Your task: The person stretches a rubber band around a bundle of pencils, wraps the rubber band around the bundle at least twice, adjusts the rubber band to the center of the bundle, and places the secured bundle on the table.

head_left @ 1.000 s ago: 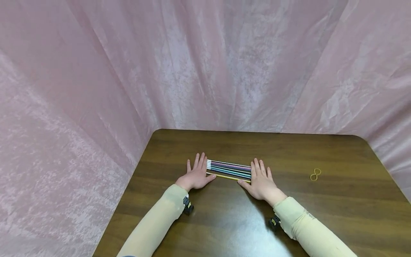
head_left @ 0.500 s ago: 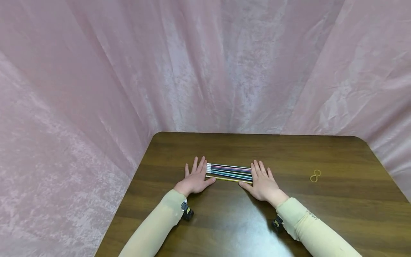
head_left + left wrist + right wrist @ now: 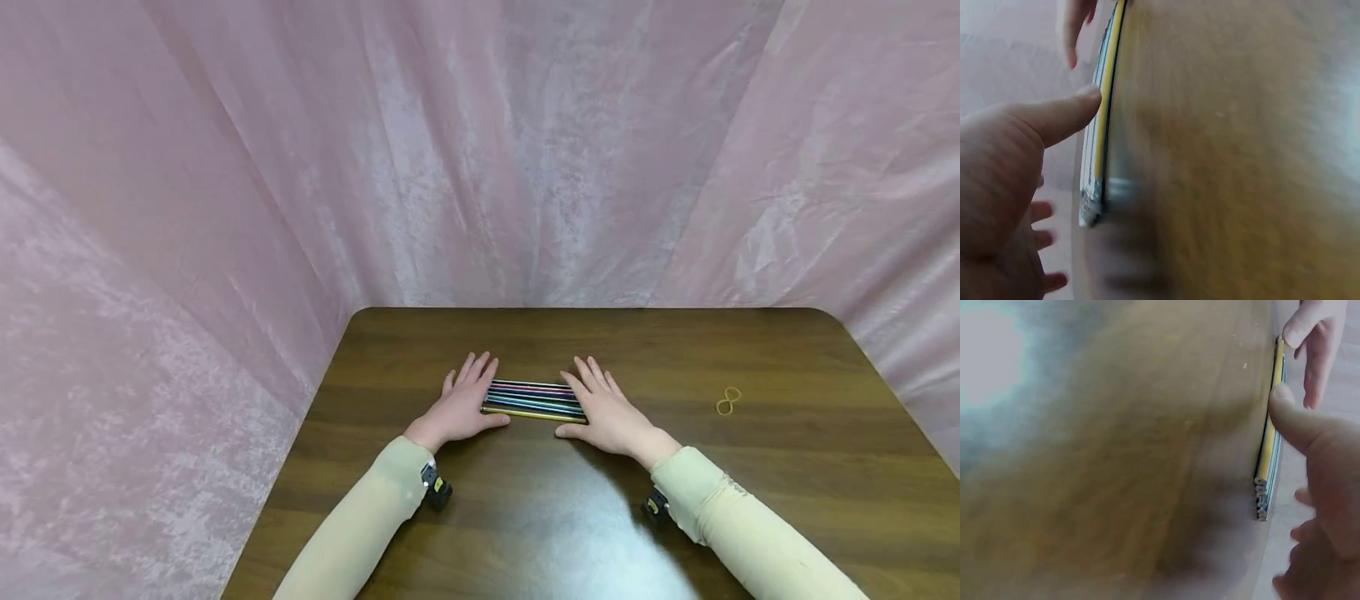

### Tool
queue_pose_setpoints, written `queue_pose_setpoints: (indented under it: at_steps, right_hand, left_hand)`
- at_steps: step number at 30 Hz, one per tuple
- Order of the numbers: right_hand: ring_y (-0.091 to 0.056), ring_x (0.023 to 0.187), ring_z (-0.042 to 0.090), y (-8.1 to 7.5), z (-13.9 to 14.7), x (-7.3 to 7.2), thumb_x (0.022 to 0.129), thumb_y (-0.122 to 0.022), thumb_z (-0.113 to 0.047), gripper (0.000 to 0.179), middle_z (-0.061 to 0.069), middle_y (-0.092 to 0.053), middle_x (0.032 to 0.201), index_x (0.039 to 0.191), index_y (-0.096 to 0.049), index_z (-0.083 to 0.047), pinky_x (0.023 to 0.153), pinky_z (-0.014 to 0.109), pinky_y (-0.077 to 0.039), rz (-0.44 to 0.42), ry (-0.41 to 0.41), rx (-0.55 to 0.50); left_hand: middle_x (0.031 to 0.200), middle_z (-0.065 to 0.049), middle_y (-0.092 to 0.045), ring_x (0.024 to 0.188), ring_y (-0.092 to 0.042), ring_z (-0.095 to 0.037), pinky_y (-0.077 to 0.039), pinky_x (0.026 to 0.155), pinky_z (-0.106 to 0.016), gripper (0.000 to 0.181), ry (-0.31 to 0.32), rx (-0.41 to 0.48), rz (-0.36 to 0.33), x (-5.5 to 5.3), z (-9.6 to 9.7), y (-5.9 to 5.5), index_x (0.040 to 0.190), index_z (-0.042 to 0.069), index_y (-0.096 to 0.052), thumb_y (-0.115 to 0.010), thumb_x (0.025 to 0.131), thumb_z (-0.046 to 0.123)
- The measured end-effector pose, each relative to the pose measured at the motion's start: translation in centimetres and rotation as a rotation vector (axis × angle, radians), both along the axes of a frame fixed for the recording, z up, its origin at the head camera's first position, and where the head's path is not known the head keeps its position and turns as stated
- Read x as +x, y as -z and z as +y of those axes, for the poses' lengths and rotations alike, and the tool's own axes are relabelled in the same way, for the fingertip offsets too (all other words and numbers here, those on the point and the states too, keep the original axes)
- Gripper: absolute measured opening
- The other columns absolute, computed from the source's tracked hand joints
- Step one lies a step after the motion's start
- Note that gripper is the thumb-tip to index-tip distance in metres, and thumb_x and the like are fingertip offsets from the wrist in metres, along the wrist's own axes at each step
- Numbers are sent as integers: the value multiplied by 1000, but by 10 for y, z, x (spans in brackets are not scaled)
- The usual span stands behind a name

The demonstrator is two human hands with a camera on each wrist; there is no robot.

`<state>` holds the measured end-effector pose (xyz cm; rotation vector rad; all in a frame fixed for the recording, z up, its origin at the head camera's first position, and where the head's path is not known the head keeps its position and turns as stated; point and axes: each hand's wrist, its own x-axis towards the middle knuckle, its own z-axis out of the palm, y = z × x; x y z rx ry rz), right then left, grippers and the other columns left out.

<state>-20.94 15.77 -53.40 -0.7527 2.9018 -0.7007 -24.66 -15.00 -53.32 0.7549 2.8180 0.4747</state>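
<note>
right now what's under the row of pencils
The brown table shows around the pencils, on their near and far sides. Directly beneath them everything is covered, so I can't tell what, if anything, lies there.

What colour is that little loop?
The thin figure-eight band is yellow, seen best in the head view.

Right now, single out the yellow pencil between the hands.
The yellow pencil lies at the row's near edge, lowest in the head view; the other pencils beyond it look dark, teal or reddish.
</note>
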Motion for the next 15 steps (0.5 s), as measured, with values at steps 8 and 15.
queue_pose_setpoints:
  at_steps: [8,15]
  right_hand:
    - [-49,142,42,-10,-16,-26,79,-93,-53,92,20,-54,151,149,-59,-4,111,59,-44,75,-63,27]
    - [-58,119,36,-8,-31,-36,76,-90,-63,88,14,-63,132,138,-67,-6,98,54,-51,99,-56,120]
  left_hand:
    - [161,-9,-40,148,-35,-31,-27,119,-57,107,65,-96,57,-16,25,-8,167,15,-35,-80,85,69]
    - [135,-3,-55,121,-46,-24,-36,105,-49,83,25,-103,32,-22,29,-10,143,16,-59,-88,81,63]
